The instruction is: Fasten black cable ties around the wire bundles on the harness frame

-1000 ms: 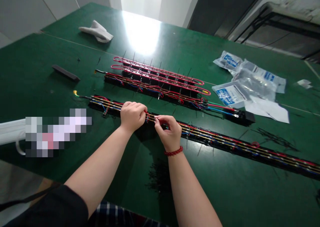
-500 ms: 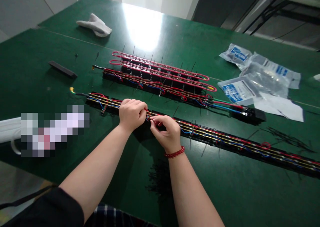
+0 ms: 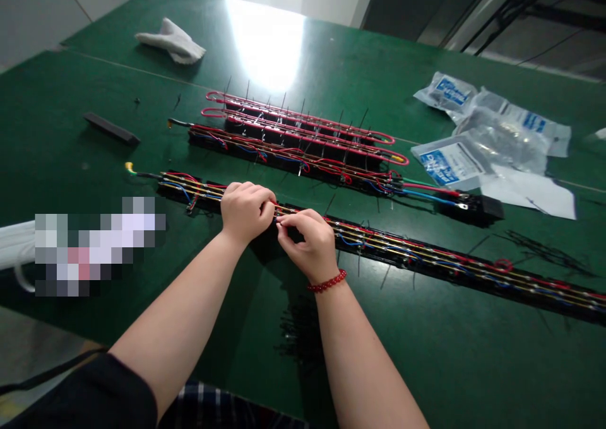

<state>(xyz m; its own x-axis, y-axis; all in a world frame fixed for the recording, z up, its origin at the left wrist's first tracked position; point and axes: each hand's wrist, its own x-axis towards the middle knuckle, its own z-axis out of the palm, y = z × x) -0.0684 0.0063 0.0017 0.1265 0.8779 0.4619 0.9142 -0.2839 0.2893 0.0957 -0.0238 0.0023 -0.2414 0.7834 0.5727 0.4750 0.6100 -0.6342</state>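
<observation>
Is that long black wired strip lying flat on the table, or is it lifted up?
Lying flat: the black wired strip rests on the green table, with the left hand and right hand working at it.

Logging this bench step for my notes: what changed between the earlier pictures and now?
The right hand, with its red bead bracelet, has moved left along the wired black strip, its fingertips closing up to the left hand, which sits on the same wires. Nothing was visibly let go. The camera view has also drifted. The white glove and plastic bags lie as they were.
</observation>
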